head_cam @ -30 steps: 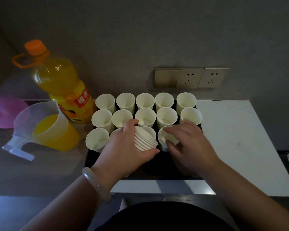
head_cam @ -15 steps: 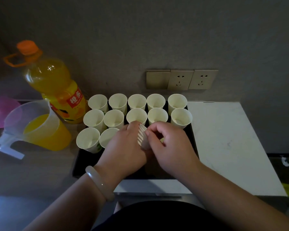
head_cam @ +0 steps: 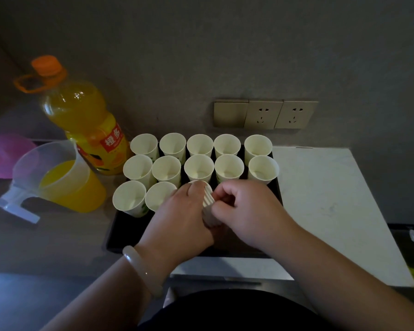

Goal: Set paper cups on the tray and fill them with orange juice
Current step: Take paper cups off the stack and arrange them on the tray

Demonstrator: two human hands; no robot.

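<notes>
A pale bracelet (head_cam: 141, 271) sits on the left wrist. Just past it, the left hand (head_cam: 177, 218) wraps around a stack of paper cups (head_cam: 208, 203) and holds it tilted over the black tray (head_cam: 120, 235). The right hand (head_cam: 246, 211) is curled too, and its fingers pinch the stack near the rims. Two empty cups (head_cam: 129, 197) stand on the tray just left of the hands. Behind them stand more cups (head_cam: 198, 167) in two rows of five. The tray rests on the worktop (head_cam: 332, 199). To the left is a clear jug (head_cam: 65, 182), part full of orange juice. Behind it is a big juice bottle (head_cam: 89, 125). Wall sockets (head_cam: 264, 114) are at the back.
</notes>
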